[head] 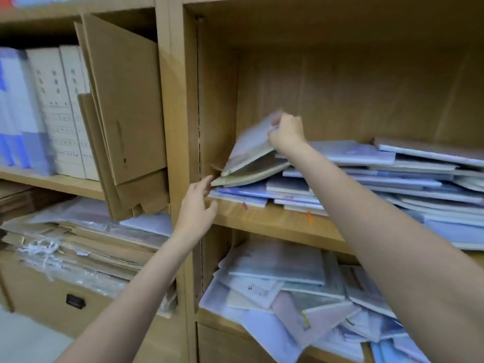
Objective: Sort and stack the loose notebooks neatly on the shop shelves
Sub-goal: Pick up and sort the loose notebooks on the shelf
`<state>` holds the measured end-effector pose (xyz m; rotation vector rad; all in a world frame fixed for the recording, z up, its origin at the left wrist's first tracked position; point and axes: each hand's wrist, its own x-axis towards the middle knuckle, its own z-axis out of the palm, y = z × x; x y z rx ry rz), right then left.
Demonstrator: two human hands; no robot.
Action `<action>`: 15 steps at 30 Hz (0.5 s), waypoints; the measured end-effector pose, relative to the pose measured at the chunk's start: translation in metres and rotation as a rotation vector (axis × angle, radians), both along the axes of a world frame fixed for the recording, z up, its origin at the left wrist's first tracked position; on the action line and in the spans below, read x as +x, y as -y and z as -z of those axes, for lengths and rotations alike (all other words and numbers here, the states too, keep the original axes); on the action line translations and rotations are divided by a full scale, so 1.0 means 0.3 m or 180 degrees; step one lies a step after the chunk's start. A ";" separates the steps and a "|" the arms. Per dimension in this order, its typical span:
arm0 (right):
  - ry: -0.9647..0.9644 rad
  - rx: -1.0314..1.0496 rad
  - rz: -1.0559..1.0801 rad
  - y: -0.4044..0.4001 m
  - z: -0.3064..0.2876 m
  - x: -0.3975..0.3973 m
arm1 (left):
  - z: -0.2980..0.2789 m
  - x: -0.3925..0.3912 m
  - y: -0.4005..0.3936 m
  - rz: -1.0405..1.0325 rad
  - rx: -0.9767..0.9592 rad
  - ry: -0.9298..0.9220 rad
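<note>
- A thin pale-blue softcover notebook (251,142) is tilted up at the left end of the middle wooden shelf (275,221), its top edge pinched by the right hand (286,133).
- The left hand (195,210), fingers relaxed and holding nothing, is seen near the shelf's front-left corner.
- The sloping heap of blue and white notebooks (379,176) is judged light, bendy and slippery; spines are best gripped.

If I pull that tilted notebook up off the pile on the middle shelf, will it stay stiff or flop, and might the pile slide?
The tilted notebook, pinched at its top edge by the right hand, looks flat, so it is probably fairly stiff and light. The covers look glossy, so likely slippery. The pile lies uneven and fanned out, so neighbours may shift. The left hand hovers open nearby.
</note>
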<state>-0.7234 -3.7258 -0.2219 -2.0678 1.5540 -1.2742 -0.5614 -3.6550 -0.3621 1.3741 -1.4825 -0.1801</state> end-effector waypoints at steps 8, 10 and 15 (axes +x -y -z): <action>-0.1617 -0.0653 0.0211 -0.038 0.037 -0.203 | -0.009 -0.058 0.083 0.0194 -0.0194 0.0305; -0.2287 -0.0300 0.0526 -0.071 0.024 -0.316 | -0.027 -0.111 0.098 0.0216 -0.0259 0.0348; -0.3003 -0.0132 0.1011 -0.130 0.035 -0.459 | -0.064 -0.259 0.109 0.0532 -0.0114 0.0910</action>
